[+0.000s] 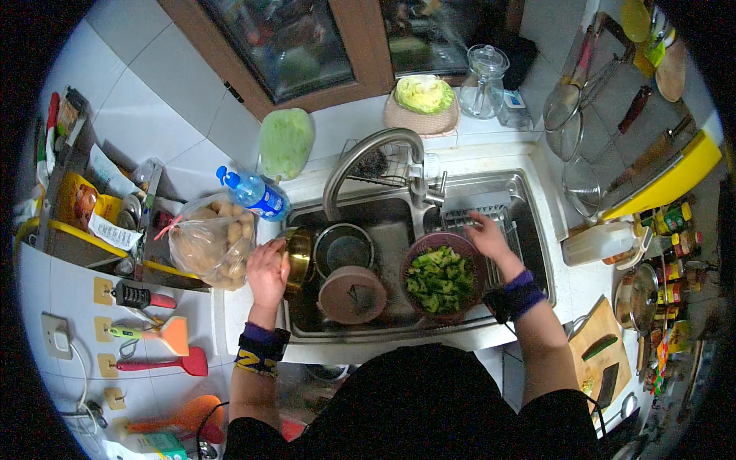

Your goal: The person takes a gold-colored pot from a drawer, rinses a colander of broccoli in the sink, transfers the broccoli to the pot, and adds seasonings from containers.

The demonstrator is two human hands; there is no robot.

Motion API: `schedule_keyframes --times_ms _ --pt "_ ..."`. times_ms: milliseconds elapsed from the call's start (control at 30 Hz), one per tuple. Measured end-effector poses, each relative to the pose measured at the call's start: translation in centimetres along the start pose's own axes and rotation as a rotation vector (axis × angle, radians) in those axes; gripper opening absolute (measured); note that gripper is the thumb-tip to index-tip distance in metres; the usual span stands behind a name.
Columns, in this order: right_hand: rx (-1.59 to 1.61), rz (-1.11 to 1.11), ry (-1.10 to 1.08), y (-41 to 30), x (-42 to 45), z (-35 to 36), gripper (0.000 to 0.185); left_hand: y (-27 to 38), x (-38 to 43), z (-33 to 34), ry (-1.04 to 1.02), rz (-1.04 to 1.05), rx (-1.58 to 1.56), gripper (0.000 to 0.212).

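Observation:
My left hand [268, 273] grips the rim of a gold-coloured metal bowl [300, 261], tilted on its side at the left edge of the left sink basin [394, 230]. Beside that bowl are a round dark pan [345, 247] and a pinkish-brown bowl [352, 296]. A purple colander [409, 287] holds chopped green vegetables [440, 279] and sits over the divider between the basins. My right hand [489, 237] hovers at the colander's upper right rim, fingers apart and nothing in them; whether it touches the rim is unclear.
A curved faucet [368, 144] arches over the left basin. Left of the sink stand a blue pump bottle [259, 195] and a bag of potatoes [215, 241]. A cut cabbage [424, 94] and glass pitcher [484, 83] line the sill. A cutting board [601, 339] bears a cucumber and knife.

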State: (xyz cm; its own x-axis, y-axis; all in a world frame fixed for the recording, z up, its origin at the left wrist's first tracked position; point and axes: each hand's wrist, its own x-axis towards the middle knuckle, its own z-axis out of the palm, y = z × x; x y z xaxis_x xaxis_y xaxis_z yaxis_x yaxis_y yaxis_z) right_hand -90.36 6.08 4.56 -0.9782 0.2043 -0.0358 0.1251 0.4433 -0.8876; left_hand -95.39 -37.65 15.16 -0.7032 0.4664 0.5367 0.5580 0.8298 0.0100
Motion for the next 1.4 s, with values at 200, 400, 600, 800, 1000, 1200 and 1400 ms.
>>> schedule_keyframes --times_ms 200,400,600,800,1000,1200,1400 --pt "-0.318 0.280 -0.105 2.4 -9.1 -1.0 0.060 1.9 -2.4 -2.3 0.022 -0.095 0.114 0.014" --pt "-0.195 0.210 -0.269 5.5 -12.7 0.5 0.050 2.5 -4.8 -2.9 0.119 -0.444 0.015 0.019" --pt "0.268 0.365 -0.160 1.0 -13.2 -1.9 0.031 6.7 -5.0 -3.7 0.166 -0.746 -0.368 0.023" --pt "0.567 0.342 0.010 -9.6 -13.4 -10.2 0.021 9.6 -5.4 -2.3 0.205 -0.757 -0.562 0.025" --pt "0.638 0.343 0.059 -5.3 -14.3 -10.5 0.024 13.0 -5.1 -1.4 0.149 -0.787 -0.595 0.024" --pt "0.627 0.542 0.142 3.0 -15.5 -9.8 0.030 16.5 -4.2 -0.9 0.109 -0.767 -0.728 0.023" --pt "0.674 0.358 0.100 -4.3 -14.9 -15.9 0.029 19.9 -1.5 -0.5 0.182 -0.531 -0.664 0.019"
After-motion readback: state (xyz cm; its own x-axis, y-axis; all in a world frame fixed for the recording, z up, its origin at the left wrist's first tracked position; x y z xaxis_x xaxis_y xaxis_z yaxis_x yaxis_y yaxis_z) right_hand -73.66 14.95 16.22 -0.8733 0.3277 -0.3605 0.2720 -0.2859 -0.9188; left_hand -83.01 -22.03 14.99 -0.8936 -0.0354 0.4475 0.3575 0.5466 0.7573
